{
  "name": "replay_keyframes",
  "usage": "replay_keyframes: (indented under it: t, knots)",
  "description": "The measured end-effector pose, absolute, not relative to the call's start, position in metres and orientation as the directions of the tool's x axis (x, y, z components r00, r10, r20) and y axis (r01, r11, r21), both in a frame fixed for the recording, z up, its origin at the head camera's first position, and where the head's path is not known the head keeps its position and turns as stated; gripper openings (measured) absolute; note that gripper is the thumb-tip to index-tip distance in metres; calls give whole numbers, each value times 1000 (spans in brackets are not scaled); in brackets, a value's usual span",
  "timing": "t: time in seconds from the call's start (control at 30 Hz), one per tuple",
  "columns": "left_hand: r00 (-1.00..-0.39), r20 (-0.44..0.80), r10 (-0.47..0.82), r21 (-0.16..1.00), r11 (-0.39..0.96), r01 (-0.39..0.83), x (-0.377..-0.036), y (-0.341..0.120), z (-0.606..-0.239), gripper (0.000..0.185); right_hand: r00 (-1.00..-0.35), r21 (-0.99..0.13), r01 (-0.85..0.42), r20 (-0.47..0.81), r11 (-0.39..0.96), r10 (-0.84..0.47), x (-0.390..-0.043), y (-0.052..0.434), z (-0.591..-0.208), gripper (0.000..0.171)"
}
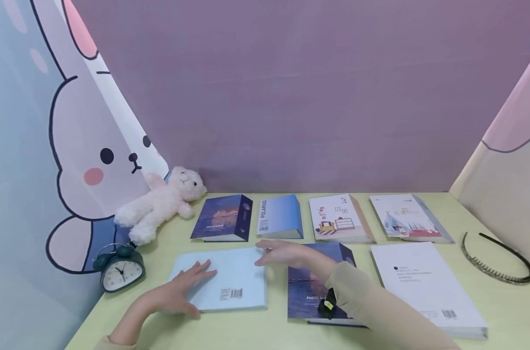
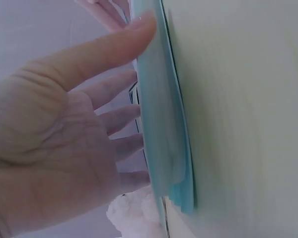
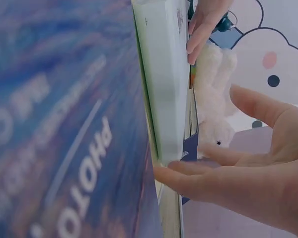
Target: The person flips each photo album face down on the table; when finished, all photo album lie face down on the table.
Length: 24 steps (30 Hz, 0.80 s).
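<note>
Right now both hands lie flat on the pale blue album (image 1: 230,282), front-left on the desk (image 1: 510,301). Left hand (image 1: 177,291) presses its near-left part w/ straight, spread fingers, grip wide, holding nothing. Right hand (image 1: 287,253) rests straight fingers on its far-right corner, grip wide too, nothing pinched. Album cover carries a barcode; other print too small to read.

Writing: dark blue album (image 1: 315,291) under the right forearm reads "PHOTO…" (rest hidden in the head view); sky-blue album (image 1: 280,216) spine reads "POLAROID". White album (image 1: 424,284) has a barcode + small text, unreadable.

Count: 7 albums total, 4 in the back row (incl. navy album (image 1: 223,218), two illustrated albums (image 1: 339,218) (image 1: 407,218)), 3 in front. Also 1 plush bear (image 1: 160,204), 1 alarm clock (image 1: 118,267), 1 black headband (image 1: 497,265) at far right.
</note>
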State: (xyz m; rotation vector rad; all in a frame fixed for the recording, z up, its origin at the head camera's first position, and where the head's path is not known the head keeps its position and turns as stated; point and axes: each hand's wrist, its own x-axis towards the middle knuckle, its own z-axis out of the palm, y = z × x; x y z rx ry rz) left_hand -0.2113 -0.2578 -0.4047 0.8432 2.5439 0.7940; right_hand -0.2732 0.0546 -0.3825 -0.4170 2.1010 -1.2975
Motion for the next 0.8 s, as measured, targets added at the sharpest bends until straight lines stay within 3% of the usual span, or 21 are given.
replay_keyframes:
  t: [0.17, 0.4, 0.8]
  knots:
    - [-765, -149, 626, 608, 668, 429, -211, -258, -404, 91, -750, -892, 1, -300, 453, -590, -271, 53, -381, 69]
    - [-749, -144, 646, 618, 650, 442, -213, -259, -403, 89, -738, -824, -106, -310, 556, -600, -265, 52, -378, 72]
    - [-743, -134, 656, 641, 629, 440, -230, -264, -407, 85, -745, -807, -102, -326, 581, -582, -268, 55, -378, 74]
